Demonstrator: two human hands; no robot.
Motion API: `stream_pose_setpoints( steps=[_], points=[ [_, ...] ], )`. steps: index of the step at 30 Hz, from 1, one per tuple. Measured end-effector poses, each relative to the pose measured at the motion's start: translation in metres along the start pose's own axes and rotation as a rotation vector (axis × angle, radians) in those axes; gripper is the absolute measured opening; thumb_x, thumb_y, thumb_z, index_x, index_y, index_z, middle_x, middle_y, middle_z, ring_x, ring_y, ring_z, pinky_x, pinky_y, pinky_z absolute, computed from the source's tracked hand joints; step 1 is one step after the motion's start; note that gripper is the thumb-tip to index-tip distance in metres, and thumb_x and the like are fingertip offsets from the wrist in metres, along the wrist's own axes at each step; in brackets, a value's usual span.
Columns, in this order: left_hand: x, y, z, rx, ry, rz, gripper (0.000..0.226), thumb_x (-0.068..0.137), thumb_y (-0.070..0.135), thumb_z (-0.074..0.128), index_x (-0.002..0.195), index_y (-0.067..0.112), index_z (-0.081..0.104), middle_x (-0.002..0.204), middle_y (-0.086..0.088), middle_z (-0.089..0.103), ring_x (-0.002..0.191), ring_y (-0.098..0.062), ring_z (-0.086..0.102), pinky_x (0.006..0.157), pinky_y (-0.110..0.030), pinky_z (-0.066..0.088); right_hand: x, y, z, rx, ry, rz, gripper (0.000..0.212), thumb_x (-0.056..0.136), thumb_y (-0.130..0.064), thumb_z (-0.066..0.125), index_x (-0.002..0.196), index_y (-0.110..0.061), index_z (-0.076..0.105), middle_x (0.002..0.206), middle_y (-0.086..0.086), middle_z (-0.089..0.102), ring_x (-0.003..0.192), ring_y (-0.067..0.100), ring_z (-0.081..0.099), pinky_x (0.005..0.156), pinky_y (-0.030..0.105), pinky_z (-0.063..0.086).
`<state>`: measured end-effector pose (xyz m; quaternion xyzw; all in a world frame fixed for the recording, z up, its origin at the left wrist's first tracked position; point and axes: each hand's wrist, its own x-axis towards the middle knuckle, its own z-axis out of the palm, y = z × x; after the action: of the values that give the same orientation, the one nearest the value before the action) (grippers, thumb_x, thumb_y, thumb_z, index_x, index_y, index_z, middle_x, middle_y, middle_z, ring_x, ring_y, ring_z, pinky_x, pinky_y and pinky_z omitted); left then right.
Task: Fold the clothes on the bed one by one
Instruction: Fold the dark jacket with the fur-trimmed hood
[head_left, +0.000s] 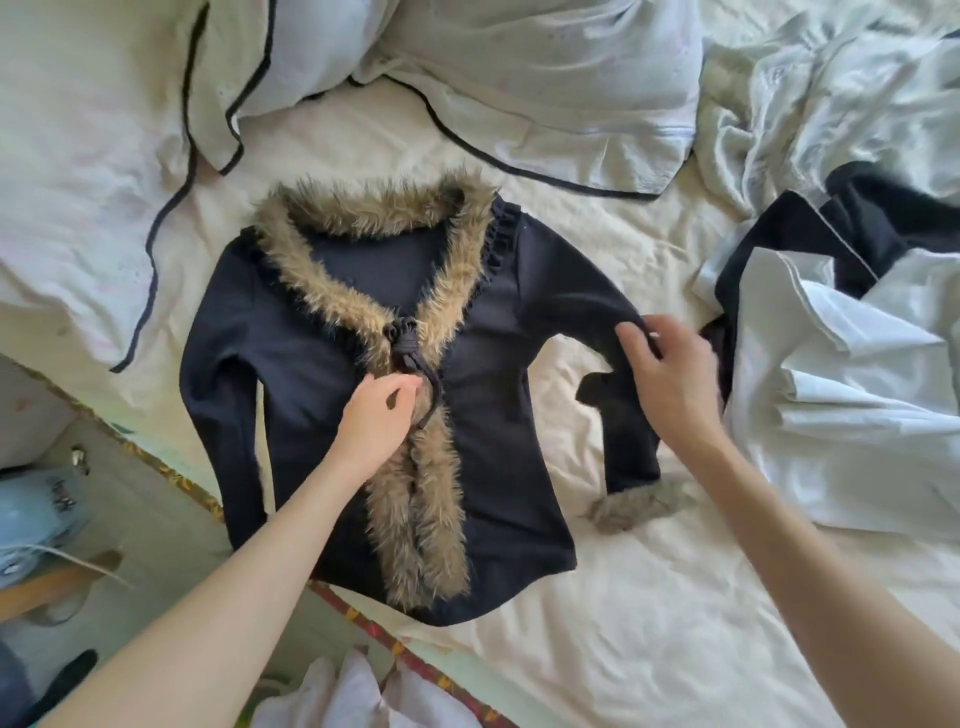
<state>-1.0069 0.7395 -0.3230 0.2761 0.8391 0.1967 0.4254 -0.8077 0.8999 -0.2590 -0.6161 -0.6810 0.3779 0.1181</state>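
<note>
Across the cream bed sheet (597, 597), rumpled pillows (545, 78) and white clothes (841, 395).

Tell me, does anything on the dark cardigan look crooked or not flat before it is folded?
Yes. The cardigan lies flat, but its right sleeve is bent sharply at the elbow, the fur cuff turned back toward the hem. The right hand grips that bend; the left hand pinches the fur trim near the tie.

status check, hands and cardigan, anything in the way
Left hand pinching front fur trim. Right hand gripping right sleeve. Black cardigan flat, unfolded. White and black clothes pile crowds right side.
</note>
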Motion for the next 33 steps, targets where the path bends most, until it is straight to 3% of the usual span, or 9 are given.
stream_pose_setpoints(
  steps=[3,6,10,13,16,20,24,28,33],
  points=[
    [-0.008,0.006,-0.005,-0.368,0.107,-0.176,0.028,0.099,0.017,0.041,0.112,0.014,0.065,0.119,-0.004,0.063,0.11,-0.018,0.057,0.097,-0.029,0.043,-0.042,-0.025,0.033,-0.005,-0.348,-0.124,0.017,0.093,-0.022,0.054,0.078,-0.014,0.057,0.064,0.003,0.059,0.059,0.012,0.054,0.066,0.029,0.044],
    [-0.017,0.001,-0.005,-0.702,0.065,-0.363,0.023,0.099,0.014,0.042,0.11,0.009,0.061,0.104,-0.01,0.065,0.093,-0.022,0.064,0.083,-0.031,0.052,-0.078,-0.029,0.067,0.014,-0.806,-0.314,0.011,0.093,-0.016,0.056,0.084,-0.018,0.061,0.077,-0.001,0.063,0.072,0.009,0.053,0.075,0.028,0.042],
    [-0.033,-0.018,0.006,-0.637,0.065,-0.445,0.016,0.099,0.013,0.044,0.106,0.012,0.059,0.102,-0.009,0.063,0.09,-0.021,0.062,0.077,-0.029,0.051,-0.079,0.0,0.081,-0.049,-0.553,-0.291,0.028,0.095,-0.011,0.053,0.12,-0.008,0.064,0.121,0.006,0.064,0.115,0.02,0.056,0.092,0.014,0.033],
    [-0.045,-0.028,0.022,-0.589,0.042,-0.469,0.021,0.097,0.013,0.047,0.113,0.009,0.06,0.098,-0.006,0.065,0.089,-0.02,0.065,0.075,-0.029,0.054,-0.056,0.048,0.073,-0.32,-0.368,-0.094,0.038,0.095,-0.021,0.054,0.132,-0.012,0.053,0.133,0.008,0.053,0.126,0.027,0.043,0.1,0.029,0.032],
    [-0.056,-0.024,0.04,-0.672,-0.017,-0.514,0.022,0.097,0.012,0.05,0.116,0.006,0.059,0.094,-0.007,0.064,0.087,-0.023,0.065,0.071,-0.028,0.055,-0.05,0.078,0.067,-0.536,-0.513,-0.021,0.057,0.091,-0.039,0.058,0.14,-0.016,0.041,0.14,0.006,0.044,0.13,0.028,0.037,0.101,0.039,0.035],
    [-0.058,-0.013,0.056,-0.703,-0.032,-0.553,0.034,0.096,0.02,0.054,0.125,0.004,0.054,0.1,-0.008,0.063,0.087,-0.019,0.065,0.07,-0.026,0.055,-0.059,0.075,0.07,-0.371,-0.469,-0.012,0.041,0.088,-0.03,0.066,0.123,-0.012,0.056,0.114,0.006,0.06,0.104,0.026,0.056,0.075,0.026,0.037],
    [-0.052,-0.01,0.058,-0.687,0.001,-0.565,0.038,0.092,0.032,0.059,0.121,0.008,0.056,0.107,-0.007,0.064,0.089,-0.019,0.066,0.076,-0.031,0.057,-0.094,0.052,0.075,-0.195,-0.423,-0.187,0.029,0.085,-0.022,0.069,0.11,-0.011,0.063,0.098,-0.002,0.059,0.087,0.016,0.054,0.073,0.018,0.034],
    [-0.043,-0.013,0.049,-0.654,0.048,-0.594,0.025,0.088,0.037,0.064,0.093,0.013,0.062,0.094,-0.007,0.066,0.087,-0.022,0.067,0.075,-0.035,0.058,-0.136,0.046,0.098,-0.165,-0.536,-0.445,0.027,0.076,-0.017,0.069,0.101,-0.007,0.067,0.084,0.007,0.062,0.074,0.026,0.063,0.067,0.022,0.041],
    [-0.038,-0.021,0.03,-0.587,0.049,-0.507,0.014,0.09,0.029,0.063,0.09,0.015,0.062,0.089,-0.006,0.067,0.086,-0.021,0.068,0.075,-0.032,0.057,-0.161,0.053,0.115,-0.074,-0.872,-0.492,0.033,0.09,-0.015,0.061,0.122,-0.008,0.063,0.114,0.006,0.064,0.101,0.018,0.061,0.09,0.018,0.044]
  ],
)
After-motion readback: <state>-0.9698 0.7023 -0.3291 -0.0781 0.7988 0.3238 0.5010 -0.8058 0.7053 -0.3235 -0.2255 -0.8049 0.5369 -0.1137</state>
